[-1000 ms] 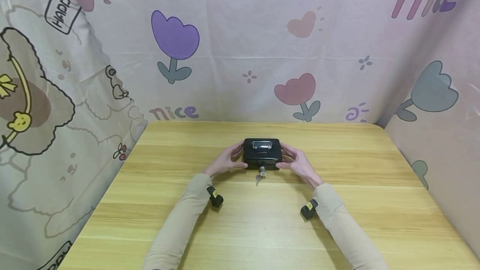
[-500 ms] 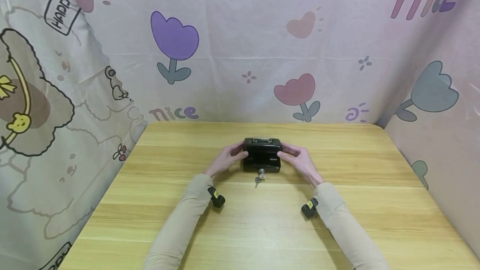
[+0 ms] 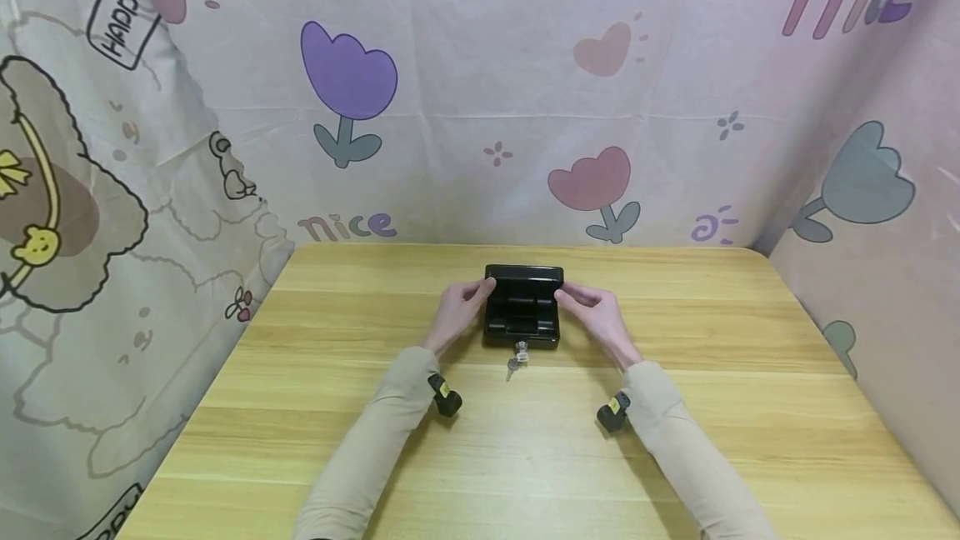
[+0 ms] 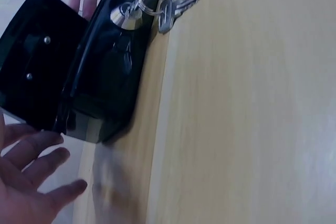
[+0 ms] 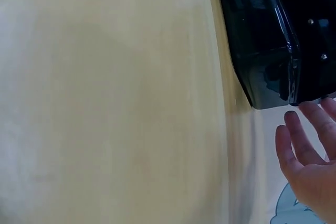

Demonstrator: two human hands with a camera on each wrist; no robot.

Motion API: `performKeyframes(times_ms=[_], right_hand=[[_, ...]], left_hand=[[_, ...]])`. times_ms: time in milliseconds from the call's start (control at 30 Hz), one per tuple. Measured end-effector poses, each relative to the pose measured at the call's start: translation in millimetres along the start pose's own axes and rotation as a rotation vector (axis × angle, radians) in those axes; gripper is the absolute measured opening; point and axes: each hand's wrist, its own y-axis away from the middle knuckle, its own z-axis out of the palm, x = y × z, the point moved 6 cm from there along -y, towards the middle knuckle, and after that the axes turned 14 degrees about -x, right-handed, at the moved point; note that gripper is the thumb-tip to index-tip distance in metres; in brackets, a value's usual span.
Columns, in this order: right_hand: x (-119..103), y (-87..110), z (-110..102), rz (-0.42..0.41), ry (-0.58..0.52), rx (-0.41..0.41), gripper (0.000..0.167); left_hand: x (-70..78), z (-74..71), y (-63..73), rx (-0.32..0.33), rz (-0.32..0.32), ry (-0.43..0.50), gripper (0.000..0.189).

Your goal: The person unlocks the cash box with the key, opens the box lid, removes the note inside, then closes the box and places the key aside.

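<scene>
A small black cash box (image 3: 521,339) stands on the table with its lid (image 3: 523,272) raised, its dark inside facing me. From the lock (image 4: 126,18) at its front hangs a ring with keys (image 3: 513,368). My left hand (image 3: 457,311) holds the lid's left edge, thumb in front and fingers behind. On the other side my right hand (image 3: 597,319) holds the right edge likewise. The left wrist view shows the left hand's lower fingers (image 4: 50,163) spread beside the box's end. In the right wrist view, fingertips of the right hand (image 5: 312,174) meet the lid's edge.
The wooden table (image 3: 525,457) stretches out around the box. Behind it hangs a printed cloth (image 3: 480,65), and more cloth closes in both sides. Each sleeve carries a small black wrist camera, one left (image 3: 446,397) and one right (image 3: 613,412).
The cash box was closed a second ago. Its lid has swung up and back, with both thumbs rising along its sides. The body has come slightly nearer to me.
</scene>
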Motion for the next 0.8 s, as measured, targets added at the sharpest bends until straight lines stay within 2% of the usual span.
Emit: performKeyframes(times_ms=[167,400,567,800], right_hand=[[3,-2.3,1,-0.003,-0.015,0.016,0.063],[4,-6.3,2,-0.012,-0.049,0.007,0.06],[2,-6.5,4,-0.022,-0.051,-0.001,0.058],[2,-7.2,6,-0.035,-0.064,-0.014,0.058]], left_hand=[[-2.0,-0.3,-0.1,0.081,-0.025,0.035,0.067],[-5.0,1.1,-0.4,0.108,-0.038,0.015,0.066],[-8.3,4.4,-0.8,0.066,-0.054,0.027,0.062],[-10.4,9.0,2.1,0.004,-0.035,0.062,0.06]])
